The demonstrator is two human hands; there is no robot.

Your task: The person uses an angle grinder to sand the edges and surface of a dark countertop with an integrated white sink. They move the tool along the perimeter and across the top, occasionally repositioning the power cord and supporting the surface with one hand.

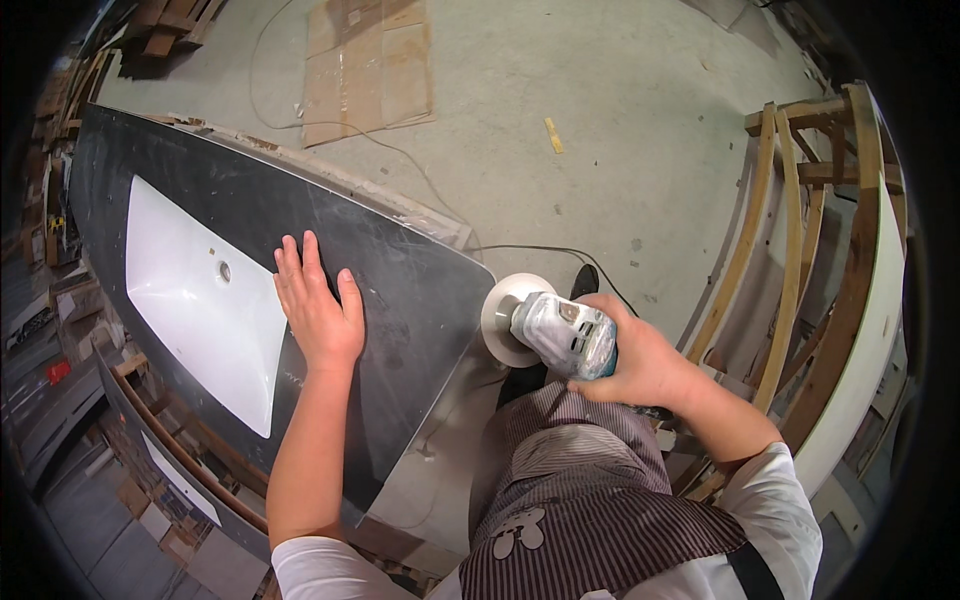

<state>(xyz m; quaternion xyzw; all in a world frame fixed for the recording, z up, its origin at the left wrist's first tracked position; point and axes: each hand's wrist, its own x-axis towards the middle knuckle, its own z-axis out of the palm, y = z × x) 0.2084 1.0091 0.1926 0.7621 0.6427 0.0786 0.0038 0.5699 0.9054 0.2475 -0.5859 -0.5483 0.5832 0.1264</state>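
Note:
My left hand [318, 310] lies flat, fingers spread, on a dark stone countertop [400, 270], just right of its white rectangular sink basin [205, 300]. My right hand [640, 360] grips a dusty grey angle polisher [565, 335]. Its round white pad [505, 318] presses against the countertop's right edge. A black power cord [540, 250] runs from the tool across the floor.
A wooden A-frame rack [800, 260] holding a pale slab stands at the right. Flattened cardboard [368, 65] lies on the concrete floor ahead. Stacked slabs and wood fill the left side [60, 330]. My striped apron [590, 490] is below.

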